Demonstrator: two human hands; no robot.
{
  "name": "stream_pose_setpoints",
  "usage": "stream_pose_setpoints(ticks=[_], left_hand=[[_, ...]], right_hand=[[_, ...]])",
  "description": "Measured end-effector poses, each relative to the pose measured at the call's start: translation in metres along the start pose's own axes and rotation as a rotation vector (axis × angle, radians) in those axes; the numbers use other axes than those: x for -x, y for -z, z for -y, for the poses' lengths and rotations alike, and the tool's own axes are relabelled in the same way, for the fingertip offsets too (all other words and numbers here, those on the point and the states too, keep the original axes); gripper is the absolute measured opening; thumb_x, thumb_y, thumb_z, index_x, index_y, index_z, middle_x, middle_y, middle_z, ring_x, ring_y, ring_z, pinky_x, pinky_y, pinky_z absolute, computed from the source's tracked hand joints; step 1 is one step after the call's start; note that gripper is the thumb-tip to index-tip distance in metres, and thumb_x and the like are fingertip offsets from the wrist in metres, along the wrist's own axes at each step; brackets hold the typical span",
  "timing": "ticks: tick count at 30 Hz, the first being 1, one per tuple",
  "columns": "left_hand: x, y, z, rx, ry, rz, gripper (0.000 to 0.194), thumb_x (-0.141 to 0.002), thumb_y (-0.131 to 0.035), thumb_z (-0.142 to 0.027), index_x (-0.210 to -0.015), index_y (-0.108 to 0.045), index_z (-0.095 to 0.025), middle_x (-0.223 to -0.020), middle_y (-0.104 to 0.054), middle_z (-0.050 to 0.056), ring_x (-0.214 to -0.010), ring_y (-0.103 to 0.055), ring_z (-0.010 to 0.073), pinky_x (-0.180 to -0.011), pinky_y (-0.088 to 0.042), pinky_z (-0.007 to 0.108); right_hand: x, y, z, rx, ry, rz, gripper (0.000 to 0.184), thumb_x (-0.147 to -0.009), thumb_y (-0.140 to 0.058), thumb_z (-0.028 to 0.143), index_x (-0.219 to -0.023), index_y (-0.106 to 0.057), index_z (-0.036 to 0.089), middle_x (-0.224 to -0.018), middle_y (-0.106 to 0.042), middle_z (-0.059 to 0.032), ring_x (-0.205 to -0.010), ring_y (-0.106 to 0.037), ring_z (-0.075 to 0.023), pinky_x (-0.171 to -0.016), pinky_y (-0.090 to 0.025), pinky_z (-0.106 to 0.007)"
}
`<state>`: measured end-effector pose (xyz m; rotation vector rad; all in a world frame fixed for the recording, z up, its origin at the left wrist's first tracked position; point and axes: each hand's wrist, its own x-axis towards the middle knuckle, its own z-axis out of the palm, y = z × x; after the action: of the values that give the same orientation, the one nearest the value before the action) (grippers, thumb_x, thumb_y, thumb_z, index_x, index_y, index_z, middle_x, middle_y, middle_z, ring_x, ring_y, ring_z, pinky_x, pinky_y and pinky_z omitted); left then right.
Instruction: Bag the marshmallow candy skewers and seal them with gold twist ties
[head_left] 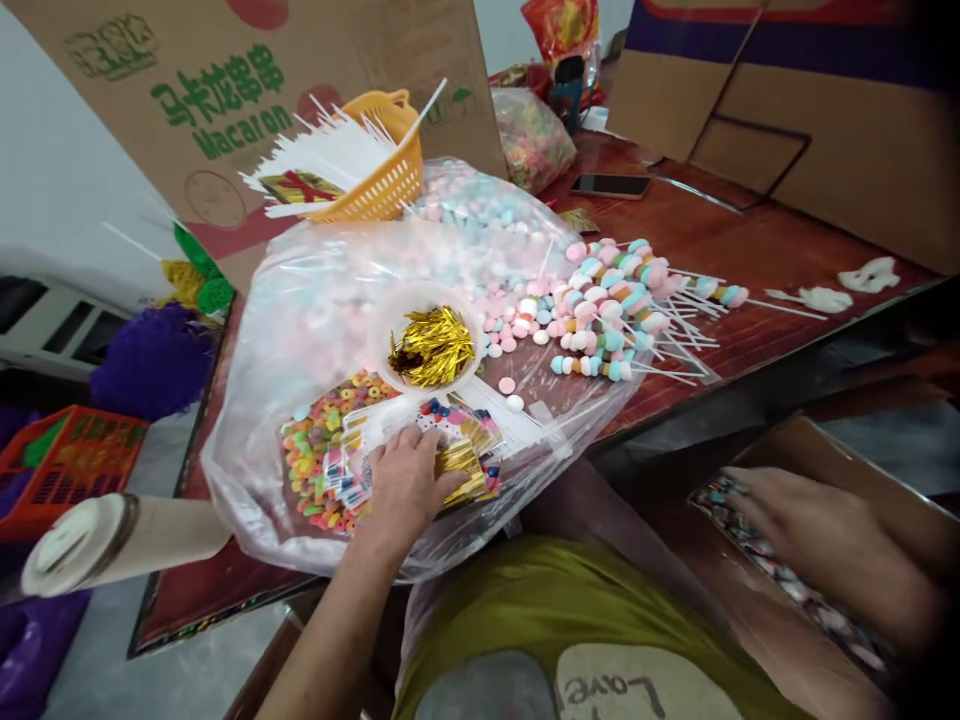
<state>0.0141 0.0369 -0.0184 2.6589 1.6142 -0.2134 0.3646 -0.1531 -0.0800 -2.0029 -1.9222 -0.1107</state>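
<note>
My left hand [405, 478] lies over a pile of printed clear candy bags [352, 450], thumb apart from the fingers, which rest on the plastic. Beside its thumb are gold twist ties [459, 462]. Just beyond stands a white bowl [381, 345] of short gold twist ties [435, 345]. To the left lie colourful ring candies [307, 470]. My right hand [832, 535] reaches over a cardboard box [817, 440] low on the right, which contains packed candies [787, 575]. Motion smears its fingers, so I cannot tell whether they hold anything.
A large clear bag [247, 430] of pastel candies covers much of the table. Candy skewers [615, 300] are piled at right. An orange basket [397, 175] contains white sticks. A lidded cup [150, 540] is at left. A phone [610, 186] lies near big cartons [810, 170].
</note>
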Motion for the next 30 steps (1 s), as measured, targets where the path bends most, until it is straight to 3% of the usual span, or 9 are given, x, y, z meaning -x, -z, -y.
stream_pose_setpoints(ticks=[2,6,10,14,19,21,23,26,30], left_hand=[[-0.001,0.002,-0.004,0.038,0.005,0.020,0.039,-0.074,-0.063,-0.049,-0.103,-0.062,-0.024,-0.100,-0.062,0.008,-0.098,-0.054,0.0284,-0.081,-0.039,0.041],[-0.007,0.008,-0.002,0.129,0.029,-0.096,0.036,-0.082,-0.055,-0.045,-0.110,-0.060,-0.023,-0.108,-0.061,0.009,-0.101,-0.054,0.0258,-0.083,-0.039,0.039],[-0.026,0.003,-0.001,0.125,0.083,-0.192,0.036,-0.081,-0.057,-0.041,-0.109,-0.062,-0.019,-0.102,-0.062,0.011,-0.096,-0.056,0.0264,-0.079,-0.040,0.038],[-0.040,-0.014,0.003,0.264,0.007,-0.312,0.016,-0.083,-0.058,-0.034,-0.082,-0.071,-0.024,-0.087,-0.067,0.005,-0.086,-0.058,0.0215,-0.076,-0.038,0.035],[-0.039,-0.007,0.014,0.390,-0.303,-0.575,0.017,-0.087,-0.053,-0.024,-0.087,-0.070,-0.023,-0.091,-0.072,0.003,-0.081,-0.059,0.0180,-0.077,-0.038,0.035],[-0.036,0.006,0.014,0.384,-0.445,-0.601,0.016,-0.086,-0.053,-0.021,-0.090,-0.068,-0.024,-0.094,-0.072,0.003,-0.084,-0.059,0.0184,-0.080,-0.038,0.036],[-0.031,0.019,0.012,0.449,-0.483,-0.612,0.017,-0.086,-0.053,-0.021,-0.097,-0.065,-0.024,-0.100,-0.070,0.004,-0.091,-0.058,0.0188,-0.083,-0.039,0.037],[-0.024,0.028,0.007,0.602,-0.373,-0.561,0.021,-0.083,-0.058,-0.029,-0.103,-0.060,-0.021,-0.101,-0.068,0.006,-0.092,-0.059,0.0190,-0.080,-0.043,0.033],[-0.019,0.032,-0.003,0.726,-0.339,-0.241,0.016,-0.084,-0.055,-0.029,-0.074,-0.059,-0.019,-0.066,-0.062,-0.002,-0.062,-0.055,0.0123,-0.063,-0.042,0.025]], right_hand=[[-0.040,-0.011,0.043,-0.007,0.168,0.066,0.032,-0.092,-0.040,0.027,-0.073,-0.065,0.018,-0.070,-0.066,-0.0081,-0.065,-0.057,-0.0176,-0.063,-0.036,-0.033],[-0.115,-0.020,0.130,-0.127,0.269,0.075,0.034,-0.090,-0.045,0.030,-0.061,-0.058,0.017,-0.060,-0.060,-0.0042,-0.062,-0.053,-0.0169,-0.062,-0.029,-0.032],[-0.150,-0.029,0.174,-0.115,0.273,0.180,0.019,-0.086,-0.045,0.015,-0.078,-0.062,0.016,-0.078,-0.063,-0.0068,-0.075,-0.053,-0.0200,-0.063,-0.028,-0.031],[-0.148,-0.040,0.173,-0.236,0.217,0.196,0.020,-0.087,-0.043,0.014,-0.096,-0.061,0.015,-0.092,-0.061,-0.0094,-0.086,-0.052,-0.0214,-0.070,-0.033,-0.031],[-0.155,-0.041,0.164,-0.344,0.232,-0.074,0.026,-0.088,-0.046,0.025,-0.107,-0.058,0.011,-0.106,-0.057,-0.0147,-0.097,-0.047,-0.0253,-0.079,-0.035,-0.036],[-0.166,-0.039,0.170,-0.381,0.312,-0.089,0.020,-0.088,-0.045,0.024,-0.094,-0.060,0.013,-0.095,-0.060,-0.0118,-0.089,-0.048,-0.0232,-0.075,-0.035,-0.035],[-0.174,-0.037,0.177,-0.467,0.340,-0.107,0.022,-0.089,-0.041,0.021,-0.076,-0.058,0.015,-0.076,-0.059,-0.0071,-0.075,-0.047,-0.0192,-0.069,-0.034,-0.033],[-0.173,-0.033,0.180,-0.668,0.278,-0.142,0.026,-0.090,-0.039,0.021,-0.066,-0.050,0.017,-0.063,-0.051,-0.0016,-0.064,-0.043,-0.0145,-0.062,-0.032,-0.028],[-0.160,-0.020,0.167,-0.867,0.154,-0.023,0.025,-0.088,-0.046,0.027,-0.065,-0.046,0.018,-0.063,-0.047,0.0013,-0.064,-0.044,-0.0122,-0.060,-0.035,-0.024]])
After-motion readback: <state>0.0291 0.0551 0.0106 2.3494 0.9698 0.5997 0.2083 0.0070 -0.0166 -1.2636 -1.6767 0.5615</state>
